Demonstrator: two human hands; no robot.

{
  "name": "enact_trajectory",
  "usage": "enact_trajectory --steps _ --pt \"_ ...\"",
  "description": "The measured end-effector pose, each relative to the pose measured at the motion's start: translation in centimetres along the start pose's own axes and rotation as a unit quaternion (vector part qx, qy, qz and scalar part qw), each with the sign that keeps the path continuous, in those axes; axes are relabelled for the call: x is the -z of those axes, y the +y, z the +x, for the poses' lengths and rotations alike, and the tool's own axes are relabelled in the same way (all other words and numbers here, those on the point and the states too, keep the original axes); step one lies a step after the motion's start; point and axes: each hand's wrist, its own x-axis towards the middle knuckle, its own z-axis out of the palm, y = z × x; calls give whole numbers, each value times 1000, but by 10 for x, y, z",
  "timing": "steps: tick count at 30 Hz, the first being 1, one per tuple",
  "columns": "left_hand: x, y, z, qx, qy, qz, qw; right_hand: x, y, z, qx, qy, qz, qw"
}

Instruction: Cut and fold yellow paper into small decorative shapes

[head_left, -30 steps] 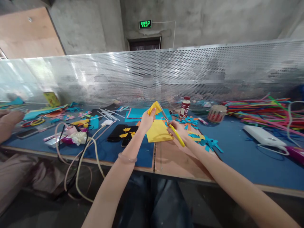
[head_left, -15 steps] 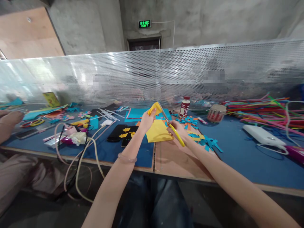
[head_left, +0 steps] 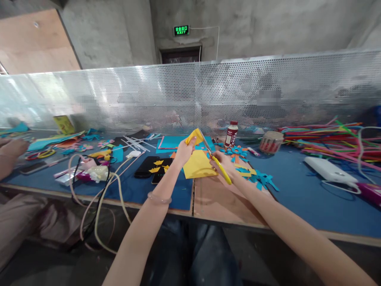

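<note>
My left hand (head_left: 183, 151) is closed on the upper part of a yellow paper sheet (head_left: 198, 163), holding it up above the table. Its folded top corner sticks up past my fingers. My right hand (head_left: 224, 164) grips yellow-handled scissors (head_left: 218, 162), whose blades run up along the sheet's right edge. Both hands are over the bare wood strip (head_left: 218, 198) between the blue mats.
Black phones (head_left: 150, 167) with yellow scraps lie left of the sheet. Blue and orange paper cut-outs (head_left: 247, 169), a red-capped bottle (head_left: 231, 134) and a round tub (head_left: 271, 142) sit to the right. Coloured straws (head_left: 333, 139) pile far right. Cables (head_left: 101, 186) hang off the left edge. Another person's hand (head_left: 10, 149) rests far left.
Hardly anything has moved. My right hand with the scissors has shifted very slightly; the sheet stays held in the same place.
</note>
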Motion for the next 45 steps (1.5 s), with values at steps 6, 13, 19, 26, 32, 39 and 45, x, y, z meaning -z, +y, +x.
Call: enact_trajectory --steps 6,13,19,26,32,39,45 --pt "0 1 -1 -1 -1 2 1000 -1 0 -2 3 6 -13 1000" --pt "-3 14 -6 38 26 -7 999 1 1 0 20 13 -62 998" --pt "-3 18 -8 44 26 -4 999 2 2 -2 50 21 -117 992" --pt "-3 18 -9 44 25 -3 999 0 2 -2 45 37 -102 993" --pt "-3 19 -8 50 19 -9 999 0 0 -2 41 40 -102 993" --pt "-3 18 -9 24 -5 0 1000 -2 -1 -7 39 45 -116 991" --pt "-7 27 -5 31 -71 -18 997 3 -17 -19 -21 56 -48 997"
